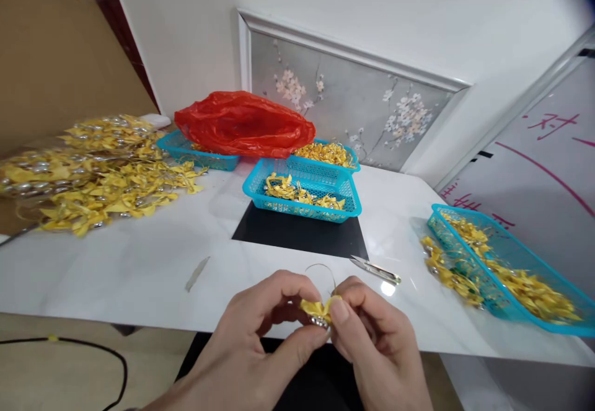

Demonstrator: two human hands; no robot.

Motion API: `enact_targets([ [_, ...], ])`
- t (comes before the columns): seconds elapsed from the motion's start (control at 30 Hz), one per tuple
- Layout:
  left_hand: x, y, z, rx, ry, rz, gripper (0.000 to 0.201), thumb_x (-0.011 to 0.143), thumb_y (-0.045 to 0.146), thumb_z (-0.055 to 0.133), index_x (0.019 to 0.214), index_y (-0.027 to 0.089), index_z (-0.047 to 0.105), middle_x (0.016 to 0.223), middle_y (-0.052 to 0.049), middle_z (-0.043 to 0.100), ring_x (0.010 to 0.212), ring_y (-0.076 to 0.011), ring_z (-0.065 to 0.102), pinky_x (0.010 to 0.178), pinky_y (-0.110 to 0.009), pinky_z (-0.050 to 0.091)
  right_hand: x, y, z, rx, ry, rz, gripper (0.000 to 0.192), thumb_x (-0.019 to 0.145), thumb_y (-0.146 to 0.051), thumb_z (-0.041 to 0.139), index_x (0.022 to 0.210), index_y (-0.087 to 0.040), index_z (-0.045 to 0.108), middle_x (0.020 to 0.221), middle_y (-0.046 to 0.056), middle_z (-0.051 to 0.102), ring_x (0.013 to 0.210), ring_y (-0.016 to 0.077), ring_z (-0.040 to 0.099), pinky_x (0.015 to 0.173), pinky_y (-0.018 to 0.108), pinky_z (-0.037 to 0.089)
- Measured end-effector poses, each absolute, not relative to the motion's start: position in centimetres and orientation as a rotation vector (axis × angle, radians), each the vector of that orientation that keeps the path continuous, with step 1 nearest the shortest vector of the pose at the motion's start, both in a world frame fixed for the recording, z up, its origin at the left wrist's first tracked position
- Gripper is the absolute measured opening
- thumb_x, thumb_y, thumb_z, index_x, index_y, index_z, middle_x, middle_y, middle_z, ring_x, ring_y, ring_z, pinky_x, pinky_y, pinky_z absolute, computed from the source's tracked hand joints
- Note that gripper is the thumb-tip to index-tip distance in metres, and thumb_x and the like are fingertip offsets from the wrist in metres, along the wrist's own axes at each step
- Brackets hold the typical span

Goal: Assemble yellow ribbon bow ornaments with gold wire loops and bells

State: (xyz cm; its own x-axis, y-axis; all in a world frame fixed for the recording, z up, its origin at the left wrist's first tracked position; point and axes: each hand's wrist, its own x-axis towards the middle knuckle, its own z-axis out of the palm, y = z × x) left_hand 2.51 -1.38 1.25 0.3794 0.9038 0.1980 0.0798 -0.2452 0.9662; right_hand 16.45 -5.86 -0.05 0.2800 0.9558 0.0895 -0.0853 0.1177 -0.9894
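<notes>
Between my two hands, at the table's front edge, is a small yellow ribbon ornament with silver beads (316, 313). My left hand (274, 330) pinches it between thumb and fingers on the left. On its right side, the thumb and forefinger of my right hand (367, 330) press on the yellow ribbon. A thin cord loops up from the ornament above my fingertips. Just beyond my right hand lie small metal thread snips (375, 269). Behind them, a blue basket (302, 211) with several similar yellow pieces stands on a black mat (297, 235).
A heap of yellow beaded pieces (111, 181) covers the table's left side. A red plastic bag (242, 126) rests over blue baskets at the back. Another long blue basket (534, 274) stands at right, with loose yellow pieces beside it. A pale strip (198, 273) lies left of centre.
</notes>
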Motion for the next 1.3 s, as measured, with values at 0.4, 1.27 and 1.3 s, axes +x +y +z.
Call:
enact_targets([
  [0.4, 2.3, -0.9, 2.0, 1.476, 0.875, 0.981, 0.028, 0.069, 0.011, 0.078, 0.088, 0.031, 0.072, 0.080, 0.006, 0.071, 0.075, -0.0126, 0.069, 0.069, -0.016, 0.056, 15.5, -6.1, -0.8, -1.121, -1.011, 0.783, 0.031, 0.091, -0.035, 0.062, 0.065, -0.019, 0.055, 0.067, -0.002, 0.046, 0.058, 0.0106, 0.042, 0.051, 0.025, 0.031],
  [1.27, -0.1, 0.4, 2.5, 1.969, 0.364, 0.962, 0.052, 0.081, -0.009, 0.061, 0.104, 0.036, 0.074, 0.089, -0.001, 0.076, 0.079, -0.0169, 0.072, 0.072, -0.026, 0.058, 19.5, -5.6, 0.9, -0.863, -1.564, 0.657, 0.016, 0.080, -0.010, 0.073, 0.089, -0.022, 0.078, 0.082, 0.004, 0.067, 0.068, 0.0136, 0.065, 0.057, 0.023, 0.054],
  [1.3, -0.1, 0.4, 2.5, 1.968, 0.365, 0.956, 0.050, 0.081, -0.009, 0.061, 0.103, 0.035, 0.074, 0.089, -0.001, 0.076, 0.079, -0.0169, 0.072, 0.071, -0.026, 0.058, 19.5, -5.6, 0.8, -0.861, -1.568, 0.639, 0.015, 0.080, -0.010, 0.072, 0.089, -0.021, 0.078, 0.081, 0.004, 0.067, 0.067, 0.0133, 0.065, 0.057, 0.023, 0.054],
])
